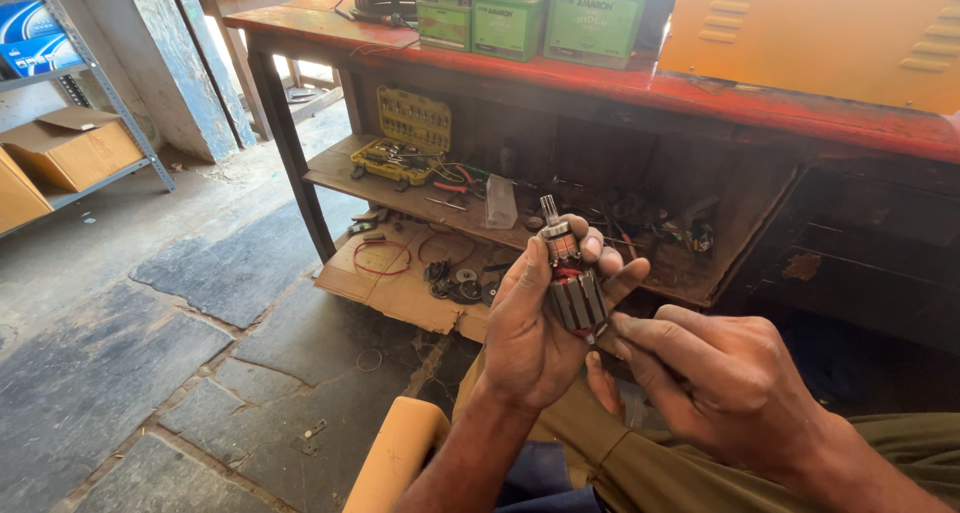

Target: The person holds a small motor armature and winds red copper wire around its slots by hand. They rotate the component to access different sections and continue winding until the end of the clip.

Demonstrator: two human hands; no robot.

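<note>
Nearest the lens, at lower right of the frame, the right hand [735,388] has its fingertips pressed together in a pinch at the lower end of a small motor armature [570,278], which the left hand [535,338] holds at centre frame with fingers curled round its laminated core and the thumb along its side. Its long axis runs nearly upright, leaning slightly left, shaft tip pointing up toward the cluttered shelf [420,198] and commutator uppermost, though what the right fingertips actually pinch is too small to tell. A hard tug there could nick the windings, or the armature could twist loose and drop to the stone floor [150,353]
</note>
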